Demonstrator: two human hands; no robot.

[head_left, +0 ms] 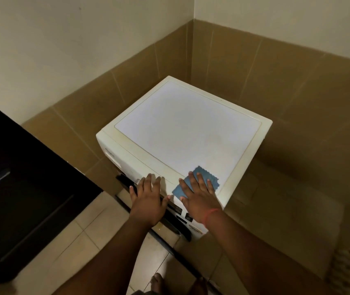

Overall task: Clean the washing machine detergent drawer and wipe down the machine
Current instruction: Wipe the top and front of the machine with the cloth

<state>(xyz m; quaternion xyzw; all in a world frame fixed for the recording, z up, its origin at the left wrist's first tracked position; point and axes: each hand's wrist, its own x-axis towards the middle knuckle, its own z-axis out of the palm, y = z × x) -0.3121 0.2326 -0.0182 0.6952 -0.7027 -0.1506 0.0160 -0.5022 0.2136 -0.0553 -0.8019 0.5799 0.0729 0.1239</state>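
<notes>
The right hand (199, 194) lies flat, fingers straight and spread, pressing a small blue cloth with pinked edges (196, 182) onto the top of the boxy white front-loading washing machine (182, 133), close to its front right corner; a flat palm like this spreads pressure across the cloth, which suits wiping a broad panel. The left hand (148, 194) rests open, fingers straight, on the front edge of the top just beside it, the fingertips touching the cream rim (most likely to steady the body while the other arm sweeps). The hands sit near each other but apart. The detergent drawer cannot be made out from this angle. The machine stands in a corner of tan-tiled wall (276, 86), with a dark cabinet (20, 188) to its left.
</notes>
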